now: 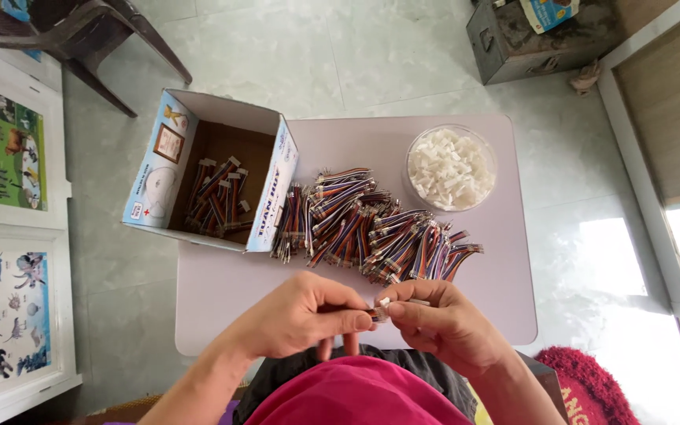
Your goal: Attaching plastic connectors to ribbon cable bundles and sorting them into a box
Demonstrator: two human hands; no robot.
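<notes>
Hands (308, 315) (442, 323) pinching ribbon cable (379, 312)

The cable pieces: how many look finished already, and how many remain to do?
Some look done: a small batch of cable pieces lies in the open cardboard box. In hand: the left hand and right hand pinch one cable with a white connector. Left: a much larger cable pile on the table, and a full bowl of connectors.

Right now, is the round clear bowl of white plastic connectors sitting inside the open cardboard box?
No, the round clear bowl stands on the pale table, right of the open cardboard box, which holds multicoloured wire bundles.
</notes>
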